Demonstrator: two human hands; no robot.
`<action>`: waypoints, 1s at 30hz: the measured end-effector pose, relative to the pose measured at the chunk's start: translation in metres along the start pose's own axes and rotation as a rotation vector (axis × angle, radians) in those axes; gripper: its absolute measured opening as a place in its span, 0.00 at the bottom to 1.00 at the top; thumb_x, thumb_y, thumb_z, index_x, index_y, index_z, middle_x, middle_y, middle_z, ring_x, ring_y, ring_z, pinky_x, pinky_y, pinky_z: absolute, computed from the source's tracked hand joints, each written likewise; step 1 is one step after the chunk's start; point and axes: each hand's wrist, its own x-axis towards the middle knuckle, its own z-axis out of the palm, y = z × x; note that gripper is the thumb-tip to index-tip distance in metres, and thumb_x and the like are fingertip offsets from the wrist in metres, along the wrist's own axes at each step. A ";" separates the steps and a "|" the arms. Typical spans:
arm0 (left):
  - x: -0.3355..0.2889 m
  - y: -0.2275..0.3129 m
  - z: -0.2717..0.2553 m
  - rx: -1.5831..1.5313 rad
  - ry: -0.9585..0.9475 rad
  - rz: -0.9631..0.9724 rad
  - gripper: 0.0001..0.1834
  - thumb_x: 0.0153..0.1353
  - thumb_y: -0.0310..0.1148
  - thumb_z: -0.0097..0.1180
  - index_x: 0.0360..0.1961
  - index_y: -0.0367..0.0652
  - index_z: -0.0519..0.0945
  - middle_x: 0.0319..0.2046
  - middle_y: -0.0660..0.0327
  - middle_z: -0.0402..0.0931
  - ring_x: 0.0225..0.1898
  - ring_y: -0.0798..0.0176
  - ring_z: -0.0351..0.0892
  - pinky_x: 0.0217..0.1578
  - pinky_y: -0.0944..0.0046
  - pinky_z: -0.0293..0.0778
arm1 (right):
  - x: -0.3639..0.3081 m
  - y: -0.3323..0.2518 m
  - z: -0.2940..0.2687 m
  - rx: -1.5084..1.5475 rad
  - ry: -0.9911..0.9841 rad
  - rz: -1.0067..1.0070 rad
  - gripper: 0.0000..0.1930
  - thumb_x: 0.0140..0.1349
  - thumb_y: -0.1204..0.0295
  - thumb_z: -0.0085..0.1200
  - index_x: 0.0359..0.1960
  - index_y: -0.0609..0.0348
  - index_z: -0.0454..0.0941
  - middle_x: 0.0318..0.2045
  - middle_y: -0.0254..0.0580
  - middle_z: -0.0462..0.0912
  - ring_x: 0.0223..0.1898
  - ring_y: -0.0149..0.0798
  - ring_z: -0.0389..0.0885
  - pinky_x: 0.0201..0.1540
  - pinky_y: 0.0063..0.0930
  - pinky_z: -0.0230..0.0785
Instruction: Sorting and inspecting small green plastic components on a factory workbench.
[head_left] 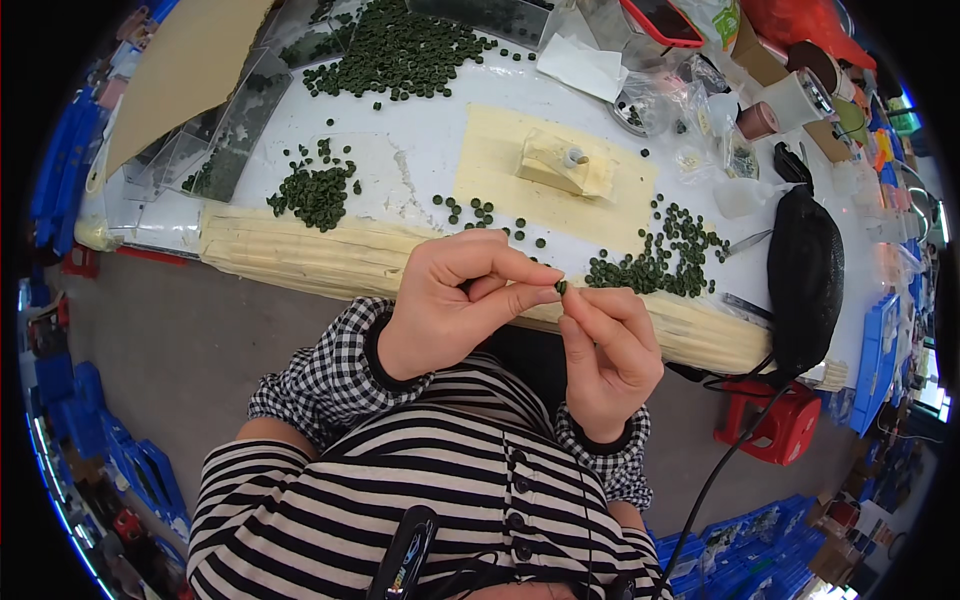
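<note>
Between the fingertips of my left hand (450,297) and my right hand (607,350) is one small dark green round piece (561,287), held just off the table's front edge. Thumb and forefinger of the left hand pinch it; the right fingertips press on its other side. Loose green pieces of the same kind lie spread to the right (665,255), with a few scattered straight ahead (478,212). A small heap (315,192) is at the left, and a much larger pile (395,50) lies farther back.
A tape-wrapped block (565,165) with a short peg stands on a cream taped patch (490,150). Clear plastic trays (240,130) and cardboard (185,70) are at the left. A black pouch (805,270), tweezers (750,242), plastic bags and a red-cased phone (665,20) lie right. A red stool (775,420) stands below.
</note>
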 end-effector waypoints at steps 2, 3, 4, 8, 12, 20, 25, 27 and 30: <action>0.000 -0.001 0.000 0.010 -0.007 0.026 0.08 0.53 0.19 0.65 0.35 0.38 0.85 0.15 0.73 0.59 0.20 0.77 0.56 0.24 0.73 0.55 | 0.000 0.001 -0.001 0.012 -0.007 0.003 0.16 0.50 0.87 0.62 0.42 0.63 0.84 0.34 0.42 0.81 0.32 0.36 0.77 0.35 0.22 0.69; 0.000 -0.001 0.000 0.014 -0.009 0.035 0.08 0.53 0.19 0.65 0.35 0.38 0.85 0.15 0.73 0.59 0.20 0.77 0.56 0.24 0.73 0.55 | 0.000 0.001 -0.002 0.018 -0.011 0.005 0.16 0.50 0.87 0.62 0.42 0.63 0.84 0.34 0.42 0.81 0.32 0.36 0.77 0.35 0.22 0.69; 0.000 -0.002 0.001 0.018 -0.012 0.045 0.08 0.53 0.19 0.65 0.35 0.39 0.85 0.15 0.73 0.59 0.20 0.77 0.57 0.24 0.73 0.55 | 0.000 0.001 -0.002 0.015 -0.008 0.003 0.16 0.50 0.87 0.62 0.42 0.63 0.84 0.33 0.42 0.81 0.32 0.36 0.77 0.35 0.22 0.69; 0.001 -0.004 0.002 0.021 -0.009 0.067 0.09 0.54 0.20 0.64 0.37 0.41 0.85 0.14 0.73 0.59 0.20 0.77 0.56 0.23 0.73 0.54 | 0.000 0.001 -0.002 0.006 -0.003 0.011 0.15 0.51 0.87 0.62 0.42 0.63 0.84 0.33 0.41 0.81 0.31 0.35 0.77 0.34 0.21 0.68; 0.001 -0.005 0.001 0.041 -0.005 0.055 0.08 0.54 0.20 0.65 0.36 0.39 0.85 0.15 0.72 0.60 0.20 0.77 0.57 0.23 0.73 0.54 | -0.002 0.004 -0.001 0.011 0.007 0.023 0.15 0.51 0.86 0.62 0.42 0.63 0.84 0.33 0.41 0.80 0.31 0.34 0.77 0.34 0.21 0.68; 0.002 -0.008 -0.002 0.088 -0.002 -0.055 0.09 0.53 0.21 0.65 0.37 0.40 0.85 0.15 0.73 0.58 0.20 0.77 0.55 0.23 0.72 0.53 | -0.001 0.011 0.001 -0.002 -0.042 0.091 0.14 0.53 0.85 0.61 0.42 0.63 0.84 0.34 0.42 0.80 0.33 0.34 0.77 0.36 0.21 0.69; 0.005 -0.008 -0.022 0.451 -0.104 -0.025 0.08 0.53 0.22 0.64 0.36 0.40 0.85 0.15 0.67 0.59 0.18 0.72 0.57 0.21 0.69 0.55 | 0.000 0.026 -0.009 -0.271 0.087 0.133 0.10 0.54 0.83 0.60 0.39 0.64 0.83 0.34 0.42 0.80 0.35 0.37 0.77 0.39 0.24 0.69; 0.004 -0.007 -0.026 0.614 -0.143 0.016 0.06 0.53 0.22 0.63 0.34 0.40 0.84 0.17 0.62 0.65 0.18 0.66 0.64 0.20 0.66 0.61 | 0.003 0.033 -0.018 -0.408 0.112 0.097 0.09 0.54 0.83 0.60 0.38 0.63 0.83 0.33 0.41 0.80 0.36 0.38 0.76 0.39 0.26 0.68; 0.003 -0.006 -0.024 0.741 -0.152 0.124 0.06 0.52 0.22 0.63 0.33 0.39 0.82 0.19 0.60 0.69 0.19 0.62 0.69 0.21 0.65 0.65 | 0.006 0.037 -0.023 -0.564 0.131 0.049 0.08 0.53 0.82 0.62 0.36 0.61 0.83 0.32 0.39 0.79 0.36 0.40 0.73 0.39 0.29 0.66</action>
